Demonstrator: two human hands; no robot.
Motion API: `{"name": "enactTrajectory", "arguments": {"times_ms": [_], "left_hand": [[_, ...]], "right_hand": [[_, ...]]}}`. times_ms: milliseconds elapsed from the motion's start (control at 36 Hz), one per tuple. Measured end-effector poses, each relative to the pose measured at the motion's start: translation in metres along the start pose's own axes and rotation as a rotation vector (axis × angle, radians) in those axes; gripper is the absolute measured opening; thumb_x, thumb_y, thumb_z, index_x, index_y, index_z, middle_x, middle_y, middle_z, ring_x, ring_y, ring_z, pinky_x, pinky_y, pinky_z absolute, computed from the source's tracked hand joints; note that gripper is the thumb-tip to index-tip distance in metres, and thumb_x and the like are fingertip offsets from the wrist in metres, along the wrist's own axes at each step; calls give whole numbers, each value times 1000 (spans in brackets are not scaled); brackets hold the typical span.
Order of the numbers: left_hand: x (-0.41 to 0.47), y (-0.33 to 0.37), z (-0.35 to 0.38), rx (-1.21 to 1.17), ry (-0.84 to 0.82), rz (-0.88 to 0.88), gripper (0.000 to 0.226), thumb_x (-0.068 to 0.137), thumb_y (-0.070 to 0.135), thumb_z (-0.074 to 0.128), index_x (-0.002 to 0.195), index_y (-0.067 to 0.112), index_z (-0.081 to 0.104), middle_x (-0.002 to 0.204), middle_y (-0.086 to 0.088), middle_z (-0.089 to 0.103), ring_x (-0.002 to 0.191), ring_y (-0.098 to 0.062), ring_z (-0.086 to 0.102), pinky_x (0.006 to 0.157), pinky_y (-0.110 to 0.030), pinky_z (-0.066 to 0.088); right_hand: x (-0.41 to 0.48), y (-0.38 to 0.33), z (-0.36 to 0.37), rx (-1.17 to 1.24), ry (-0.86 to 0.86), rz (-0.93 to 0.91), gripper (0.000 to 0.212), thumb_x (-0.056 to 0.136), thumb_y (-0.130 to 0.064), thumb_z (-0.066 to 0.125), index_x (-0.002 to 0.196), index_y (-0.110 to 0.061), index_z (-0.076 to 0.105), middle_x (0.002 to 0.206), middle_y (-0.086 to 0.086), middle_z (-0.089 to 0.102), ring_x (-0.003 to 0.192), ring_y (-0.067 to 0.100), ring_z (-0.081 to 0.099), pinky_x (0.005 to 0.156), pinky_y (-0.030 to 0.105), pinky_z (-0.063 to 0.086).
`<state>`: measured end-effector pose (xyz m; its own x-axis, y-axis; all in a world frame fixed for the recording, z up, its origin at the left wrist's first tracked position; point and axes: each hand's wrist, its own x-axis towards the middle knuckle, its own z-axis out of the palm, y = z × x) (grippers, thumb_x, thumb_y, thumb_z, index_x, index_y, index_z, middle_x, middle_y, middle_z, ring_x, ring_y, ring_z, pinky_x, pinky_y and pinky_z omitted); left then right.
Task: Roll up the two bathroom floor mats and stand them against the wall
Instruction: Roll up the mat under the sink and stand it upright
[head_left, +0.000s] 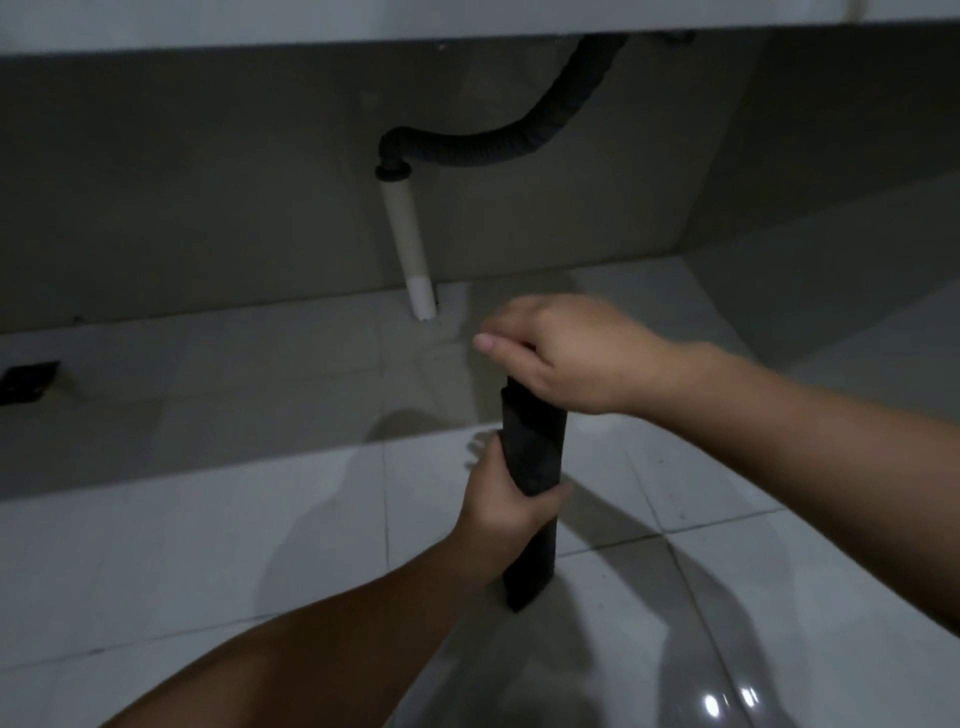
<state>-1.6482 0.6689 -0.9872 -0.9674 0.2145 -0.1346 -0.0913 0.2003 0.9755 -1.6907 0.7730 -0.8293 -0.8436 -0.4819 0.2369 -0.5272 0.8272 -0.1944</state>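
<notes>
A dark rolled-up mat (535, 452) stands almost upright on the glossy tiled floor, its lower end resting on a tile in the middle of the view. My left hand (501, 512) is wrapped around the roll's middle from the left. My right hand (561, 353) covers and grips the roll's top end, thumb pointing left. The grey wall (208, 208) under the counter is some distance behind the roll; the roll does not touch it. A second mat is not in view.
A white drain pipe (410, 249) runs down the wall to the floor, joined to a black corrugated hose (493, 150) under the white counter (363, 21). A dark floor drain (28, 382) sits at far left. A side wall (841, 130) meets the corner at right.
</notes>
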Motion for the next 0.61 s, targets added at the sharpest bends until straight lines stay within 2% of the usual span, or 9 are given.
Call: {"name": "enactTrajectory", "arguments": {"times_ms": [83,139,250,361,472,528,611], "left_hand": [[9,12,0,10,11,30,61,68,23,82,118,29,46,114,4,60,106,-14,58,90,-38,50],[11,14,2,11,23,18,67,65,24,82,121,22,44,116,2,60,109,-16,58,92,-41,50],[7,6,3,39,9,5,61,68,23,81,117,22,45,112,5,58,110,-15,57,91,-36,50],[14,18,6,21,-3,27,66,72,22,80,126,21,42,118,7,55,112,-10,53,94,-31,46],[13,20,14,32,0,83,71,68,13,80,128,15,42,121,0,60,115,-13,57,94,-33,48],[13,21,17,37,-17,95,68,71,15,79,127,18,40,121,4,58,114,-10,55,93,-28,46],[18,29,18,46,5,103,61,74,21,78,123,23,42,121,4,57,113,-12,55,94,-32,47]], "right_hand": [[5,2,-20,34,49,-34,46,96,-46,25,96,-17,61,96,1,62,87,22,55,71,37,46],[-2,3,-9,-4,0,-22,42,99,-43,28,98,-16,60,98,3,61,85,21,53,71,35,43],[-12,3,15,11,-148,76,40,99,-44,29,107,-17,57,105,7,59,97,27,56,79,40,46],[0,6,-14,65,-75,127,47,99,-47,24,116,-18,56,116,7,61,108,27,54,88,43,45],[-12,0,15,-152,-299,143,52,96,-54,21,117,-25,59,119,9,57,111,32,53,89,41,45],[-11,5,13,-54,-324,201,55,96,-56,19,125,-27,56,127,10,55,118,32,50,95,42,43],[-5,14,-9,102,-303,289,56,97,-54,22,134,-22,48,138,9,51,125,27,47,101,38,39]]}}
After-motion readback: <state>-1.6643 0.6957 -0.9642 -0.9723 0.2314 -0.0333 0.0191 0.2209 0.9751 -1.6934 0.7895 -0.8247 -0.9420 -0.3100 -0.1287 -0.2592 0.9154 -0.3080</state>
